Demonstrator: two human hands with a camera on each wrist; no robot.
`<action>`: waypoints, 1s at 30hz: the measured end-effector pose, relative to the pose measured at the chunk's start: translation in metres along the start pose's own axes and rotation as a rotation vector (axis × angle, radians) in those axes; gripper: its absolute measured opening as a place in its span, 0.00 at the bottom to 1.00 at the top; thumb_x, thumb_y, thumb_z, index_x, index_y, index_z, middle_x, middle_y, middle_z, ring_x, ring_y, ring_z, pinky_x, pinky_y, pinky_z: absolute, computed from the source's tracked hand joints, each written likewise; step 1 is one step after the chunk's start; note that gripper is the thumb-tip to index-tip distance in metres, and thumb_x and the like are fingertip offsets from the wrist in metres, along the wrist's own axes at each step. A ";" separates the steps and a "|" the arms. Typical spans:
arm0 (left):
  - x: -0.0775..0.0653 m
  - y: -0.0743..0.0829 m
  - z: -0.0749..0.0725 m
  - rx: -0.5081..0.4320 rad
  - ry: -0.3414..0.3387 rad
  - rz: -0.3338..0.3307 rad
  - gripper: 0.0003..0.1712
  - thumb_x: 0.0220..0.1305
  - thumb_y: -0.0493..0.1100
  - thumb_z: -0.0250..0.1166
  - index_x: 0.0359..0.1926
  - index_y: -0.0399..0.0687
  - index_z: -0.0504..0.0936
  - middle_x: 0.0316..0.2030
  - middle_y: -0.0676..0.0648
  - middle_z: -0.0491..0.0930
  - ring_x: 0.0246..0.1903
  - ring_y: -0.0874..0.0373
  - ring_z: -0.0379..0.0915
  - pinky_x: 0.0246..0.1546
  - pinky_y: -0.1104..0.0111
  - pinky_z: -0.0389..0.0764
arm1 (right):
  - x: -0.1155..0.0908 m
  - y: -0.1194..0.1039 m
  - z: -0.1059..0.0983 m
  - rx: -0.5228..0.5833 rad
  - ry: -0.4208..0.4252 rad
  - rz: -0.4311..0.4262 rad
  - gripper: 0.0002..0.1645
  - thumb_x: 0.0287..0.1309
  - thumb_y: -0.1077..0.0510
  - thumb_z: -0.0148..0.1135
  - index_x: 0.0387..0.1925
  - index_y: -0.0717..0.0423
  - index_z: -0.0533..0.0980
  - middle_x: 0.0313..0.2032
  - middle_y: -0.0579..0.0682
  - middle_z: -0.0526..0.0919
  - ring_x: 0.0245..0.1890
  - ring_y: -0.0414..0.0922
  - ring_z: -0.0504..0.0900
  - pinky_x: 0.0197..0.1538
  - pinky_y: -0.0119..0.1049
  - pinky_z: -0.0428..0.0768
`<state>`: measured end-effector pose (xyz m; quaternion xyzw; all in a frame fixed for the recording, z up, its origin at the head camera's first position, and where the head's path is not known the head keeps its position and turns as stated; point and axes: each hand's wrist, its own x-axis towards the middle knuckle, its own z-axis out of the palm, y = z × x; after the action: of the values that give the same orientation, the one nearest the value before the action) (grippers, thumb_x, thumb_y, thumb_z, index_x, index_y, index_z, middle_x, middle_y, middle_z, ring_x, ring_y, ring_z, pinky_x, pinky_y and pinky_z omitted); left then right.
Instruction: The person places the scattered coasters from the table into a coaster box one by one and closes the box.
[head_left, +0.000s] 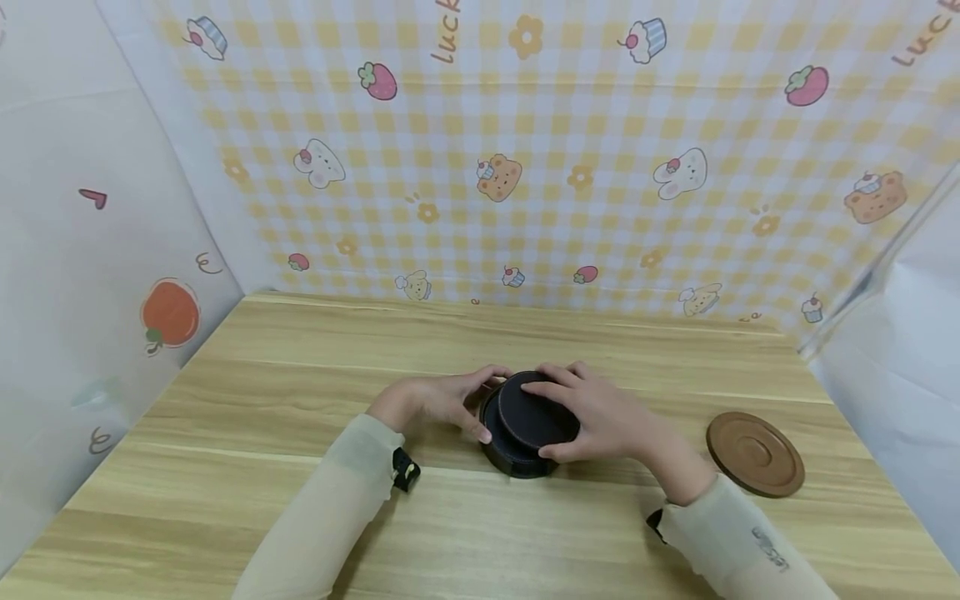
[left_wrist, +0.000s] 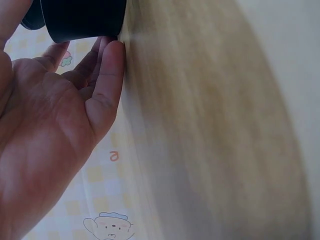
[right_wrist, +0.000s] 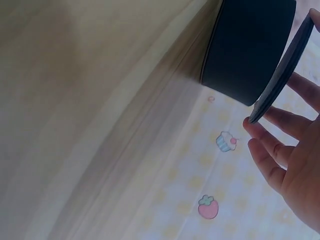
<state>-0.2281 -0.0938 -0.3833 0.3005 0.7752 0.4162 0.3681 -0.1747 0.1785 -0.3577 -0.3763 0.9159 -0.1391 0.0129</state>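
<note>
A round black coaster holder (head_left: 517,468) stands on the table, with my left hand (head_left: 450,400) gripping its left side, thumb in front and fingers behind. Its smooth dark wall (left_wrist: 85,20) is at the fingertips in the left wrist view. Above it, my right hand (head_left: 603,412) pinches a thin round black coaster (head_left: 534,412) by the edge. That coaster sits off-centre to the upper right and overlaps the rim in the head view. In the right wrist view the coaster (right_wrist: 285,67) leans at a tilt against the holder's top edge, fingertips along its side.
A brown round wooden disc (head_left: 753,454) with ring grooves lies on the wooden table (head_left: 300,367), right of my right forearm. A yellow checked cloth (head_left: 450,117) hangs behind the table, and white sheets (head_left: 67,275) border both sides.
</note>
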 end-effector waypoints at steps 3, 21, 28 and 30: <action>0.000 0.000 0.000 0.002 -0.004 0.001 0.50 0.57 0.41 0.75 0.72 0.65 0.53 0.71 0.53 0.61 0.72 0.56 0.55 0.74 0.56 0.54 | 0.003 -0.004 0.001 0.002 -0.020 -0.002 0.47 0.48 0.32 0.69 0.70 0.39 0.69 0.71 0.56 0.67 0.61 0.52 0.71 0.50 0.49 0.79; 0.001 0.001 -0.001 0.026 -0.013 0.019 0.52 0.57 0.38 0.74 0.74 0.59 0.51 0.71 0.47 0.59 0.72 0.53 0.54 0.73 0.55 0.56 | 0.012 -0.013 0.008 -0.026 -0.071 0.020 0.47 0.48 0.31 0.70 0.69 0.38 0.69 0.71 0.52 0.66 0.63 0.50 0.67 0.54 0.56 0.75; 0.001 0.000 -0.001 0.001 -0.029 0.032 0.53 0.58 0.37 0.73 0.75 0.59 0.50 0.72 0.46 0.59 0.73 0.51 0.54 0.74 0.54 0.55 | 0.010 -0.013 0.009 -0.012 -0.080 0.032 0.47 0.49 0.31 0.69 0.69 0.37 0.69 0.72 0.52 0.66 0.64 0.51 0.67 0.54 0.58 0.74; 0.000 0.000 -0.001 0.001 -0.031 0.036 0.53 0.57 0.37 0.73 0.75 0.58 0.50 0.72 0.46 0.59 0.73 0.51 0.54 0.74 0.54 0.55 | 0.010 -0.013 0.008 -0.007 -0.080 0.032 0.47 0.49 0.31 0.69 0.70 0.37 0.69 0.72 0.52 0.65 0.64 0.51 0.66 0.55 0.58 0.74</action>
<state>-0.2292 -0.0940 -0.3827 0.3208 0.7643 0.4177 0.3722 -0.1717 0.1604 -0.3612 -0.3668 0.9211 -0.1203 0.0504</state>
